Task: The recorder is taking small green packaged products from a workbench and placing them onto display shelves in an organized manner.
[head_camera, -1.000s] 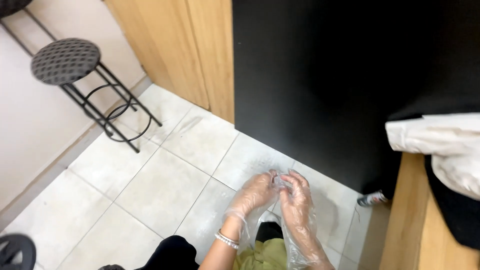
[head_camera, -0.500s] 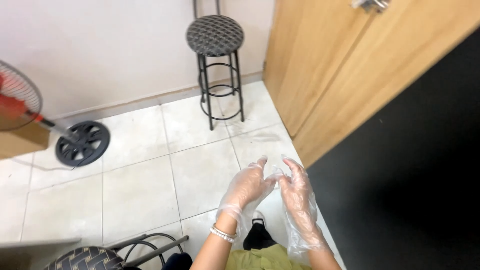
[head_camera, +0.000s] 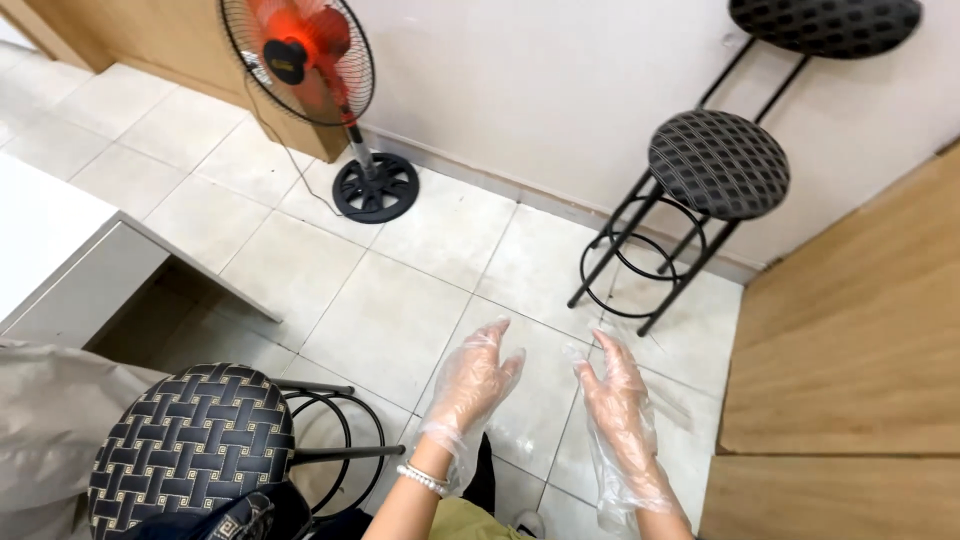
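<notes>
Clear plastic film covers both hands: each wears a loose disposable glove. The left hand (head_camera: 475, 385) is open, fingers spread and slightly curled, palm turned toward the other; a beaded bracelet (head_camera: 424, 478) sits at its wrist, just below the glove cuff. The right hand (head_camera: 622, 405) is also open, fingers extended and pointing away from the body, its glove (head_camera: 640, 470) hanging slack and wrinkled past the wrist. Neither hand grips anything. The two hands are level with each other, near but apart, with bare floor showing between them; the long axis of each glove runs forward, away from the person.

Below the hands lies a pale tiled floor (head_camera: 390, 310). A woven-pattern stool (head_camera: 190, 445) stands close on the left side, nearest the left hand. A taller black stool (head_camera: 718, 165) stands ahead toward the right, with a second one (head_camera: 825, 22) behind it against the white wall. A red standing fan (head_camera: 300, 60) is well apart, ahead to the left. A white desk (head_camera: 60, 260) edge enters at far left, and wooden panelling (head_camera: 850, 380) borders the right. No containers are in view.
</notes>
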